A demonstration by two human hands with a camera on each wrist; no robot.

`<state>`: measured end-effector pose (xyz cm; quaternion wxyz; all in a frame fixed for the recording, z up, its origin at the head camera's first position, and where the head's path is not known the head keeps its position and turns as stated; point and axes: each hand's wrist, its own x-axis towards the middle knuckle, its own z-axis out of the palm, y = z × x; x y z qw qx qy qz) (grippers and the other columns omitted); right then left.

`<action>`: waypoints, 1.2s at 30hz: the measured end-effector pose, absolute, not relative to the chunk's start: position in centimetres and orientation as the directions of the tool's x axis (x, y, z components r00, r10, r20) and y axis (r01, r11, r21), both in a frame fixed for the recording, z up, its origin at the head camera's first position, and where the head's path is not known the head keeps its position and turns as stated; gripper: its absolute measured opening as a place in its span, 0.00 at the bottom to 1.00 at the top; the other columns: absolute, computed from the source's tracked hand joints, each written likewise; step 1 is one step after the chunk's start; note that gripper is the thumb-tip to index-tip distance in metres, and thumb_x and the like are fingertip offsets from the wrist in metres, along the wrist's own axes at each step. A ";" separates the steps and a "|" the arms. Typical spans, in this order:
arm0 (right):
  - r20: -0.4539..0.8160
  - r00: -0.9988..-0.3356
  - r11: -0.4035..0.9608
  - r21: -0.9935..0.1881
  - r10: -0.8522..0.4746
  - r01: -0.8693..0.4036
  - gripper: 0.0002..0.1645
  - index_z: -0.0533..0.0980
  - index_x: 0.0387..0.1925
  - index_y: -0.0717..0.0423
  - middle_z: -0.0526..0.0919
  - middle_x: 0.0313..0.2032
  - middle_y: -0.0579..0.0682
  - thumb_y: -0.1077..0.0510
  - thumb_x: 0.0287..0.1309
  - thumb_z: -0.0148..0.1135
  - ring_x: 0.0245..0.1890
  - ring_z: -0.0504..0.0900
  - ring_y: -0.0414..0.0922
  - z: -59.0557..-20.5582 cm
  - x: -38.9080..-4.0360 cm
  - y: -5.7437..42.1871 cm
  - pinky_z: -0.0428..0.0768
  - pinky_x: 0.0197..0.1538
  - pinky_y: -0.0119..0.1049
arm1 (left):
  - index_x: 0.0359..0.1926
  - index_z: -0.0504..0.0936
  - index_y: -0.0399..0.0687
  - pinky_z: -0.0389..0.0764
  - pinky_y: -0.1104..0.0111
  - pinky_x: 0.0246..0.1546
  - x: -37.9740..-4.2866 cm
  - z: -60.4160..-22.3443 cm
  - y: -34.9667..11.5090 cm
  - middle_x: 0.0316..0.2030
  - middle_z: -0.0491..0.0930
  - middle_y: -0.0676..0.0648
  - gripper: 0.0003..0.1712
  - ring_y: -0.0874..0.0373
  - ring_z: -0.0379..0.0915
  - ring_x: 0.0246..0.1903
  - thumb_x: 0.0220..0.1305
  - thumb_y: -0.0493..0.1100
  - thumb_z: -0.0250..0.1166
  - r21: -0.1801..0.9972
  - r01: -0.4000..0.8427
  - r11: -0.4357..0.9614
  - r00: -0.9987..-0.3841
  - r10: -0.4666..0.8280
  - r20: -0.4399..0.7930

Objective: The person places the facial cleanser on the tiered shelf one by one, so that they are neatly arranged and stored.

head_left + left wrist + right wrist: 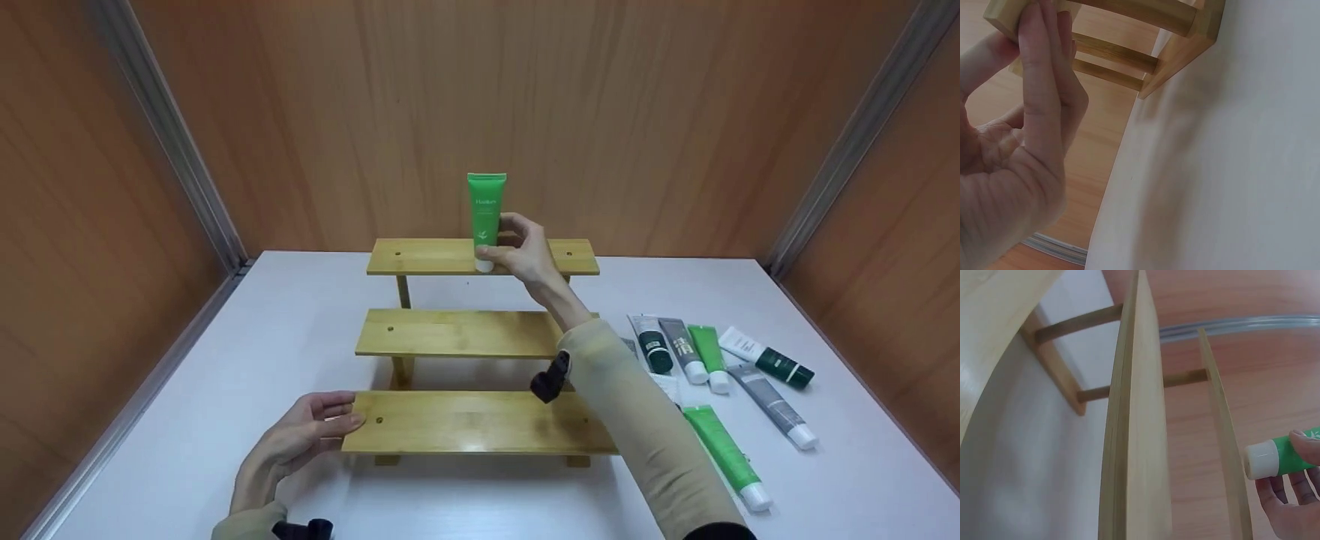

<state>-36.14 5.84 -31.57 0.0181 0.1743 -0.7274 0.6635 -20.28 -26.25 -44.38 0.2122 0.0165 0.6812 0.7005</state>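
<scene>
Head view: right hand (527, 253) pinches one green tube (487, 204); left hand (301, 431) pinches one three-shelf wooden stand (459, 334).

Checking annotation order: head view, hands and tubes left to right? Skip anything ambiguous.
Left hand → upright green tube → right hand → silver-and-dark-green tube → farther gray tube → farther lying green tube → white-and-dark-green tube.

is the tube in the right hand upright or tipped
Upright: the tube has its white cap below and its flat end on top.
</scene>
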 end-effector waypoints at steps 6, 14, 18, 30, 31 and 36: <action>0.287 -0.937 0.063 -0.950 -0.199 -0.305 0.27 0.76 0.58 0.63 0.80 0.54 0.60 0.69 0.56 0.70 0.54 0.80 0.50 -31.8 -36.8 4.2 0.80 0.61 0.45 | 0.71 0.51 0.20 0.85 0.70 0.50 -20.4 -44.3 -26.1 0.48 0.78 0.50 0.46 0.62 0.81 0.47 0.66 0.39 0.68 0.964 -0.263 0.031 -0.907 0.334 -0.258; 0.313 -0.931 0.083 -0.939 -0.186 -0.333 0.25 0.77 0.57 0.62 0.82 0.54 0.60 0.68 0.56 0.70 0.54 0.80 0.52 -31.9 -37.4 2.3 0.78 0.63 0.46 | 0.72 0.50 0.19 0.86 0.70 0.50 -20.2 -44.2 -26.0 0.49 0.78 0.49 0.47 0.61 0.81 0.46 0.66 0.40 0.67 0.964 -0.265 0.037 -0.905 0.335 -0.262; 0.327 -0.927 0.069 -0.936 -0.183 -0.344 0.26 0.77 0.57 0.63 0.82 0.53 0.62 0.69 0.55 0.70 0.53 0.81 0.52 -32.1 -37.6 1.4 0.80 0.60 0.45 | 0.72 0.51 0.19 0.86 0.69 0.49 -20.2 -44.2 -26.1 0.48 0.79 0.49 0.46 0.61 0.82 0.46 0.66 0.39 0.67 0.966 -0.259 0.025 -0.906 0.341 -0.251; 0.336 -0.927 0.053 -0.936 -0.169 -0.349 0.26 0.77 0.57 0.63 0.82 0.53 0.60 0.70 0.56 0.69 0.53 0.81 0.51 -32.2 -37.8 -0.3 0.81 0.57 0.41 | 0.71 0.52 0.20 0.86 0.69 0.49 -19.9 -44.0 -26.1 0.47 0.79 0.50 0.46 0.62 0.82 0.45 0.66 0.39 0.68 0.964 -0.266 0.022 -0.908 0.330 -0.259; 0.336 -0.927 0.051 -0.936 -0.168 -0.348 0.26 0.77 0.57 0.63 0.82 0.53 0.60 0.70 0.56 0.69 0.52 0.81 0.51 -32.2 -37.8 -0.4 0.81 0.57 0.41 | 0.71 0.52 0.20 0.86 0.69 0.49 -19.9 -44.0 -26.1 0.48 0.79 0.49 0.46 0.61 0.82 0.45 0.66 0.40 0.68 0.964 -0.263 0.024 -0.908 0.330 -0.256; 0.340 -0.925 0.044 -0.935 -0.167 -0.352 0.26 0.77 0.57 0.62 0.83 0.52 0.60 0.70 0.56 0.70 0.51 0.82 0.50 -32.4 -37.9 -0.4 0.82 0.54 0.40 | 0.71 0.51 0.19 0.86 0.68 0.50 -19.8 -44.0 -26.0 0.49 0.78 0.48 0.47 0.61 0.82 0.46 0.66 0.40 0.68 0.967 -0.252 0.036 -0.910 0.331 -0.250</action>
